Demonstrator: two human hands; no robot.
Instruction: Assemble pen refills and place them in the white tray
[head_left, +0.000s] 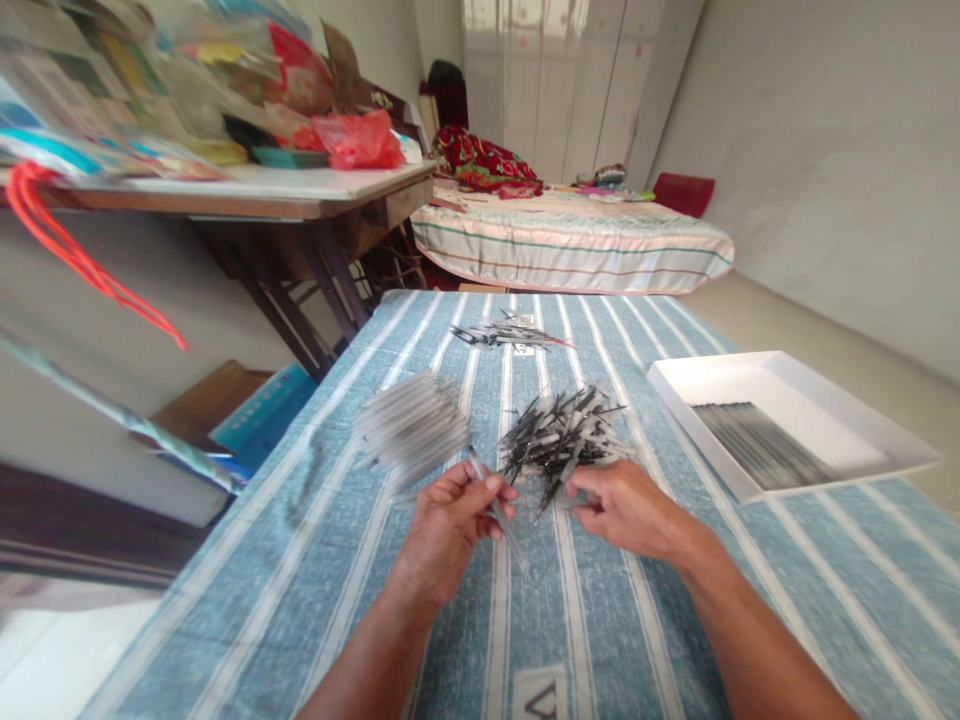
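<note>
My left hand (457,515) pinches a slim clear pen barrel (510,535) with a dark tip at its upper end, tilted over the tablecloth. My right hand (626,505) is at the near edge of a heap of small black and whitish pen parts (559,435), thumb and fingers drawn together; what lies between them is hard to make out. Left of the heap, a blurred stack of pale clear pen barrels (416,425) lies side by side. Behind them is a small loose pile of thin dark and pale sticks (514,332), some with red ends.
A white open box (870,405) on the right holds a row of dark-tipped pens (761,440). Blue-and-white striped cloth (337,560) covers the table. A cluttered side table (352,185) stands at the left, and a bed (577,240) is beyond the far edge.
</note>
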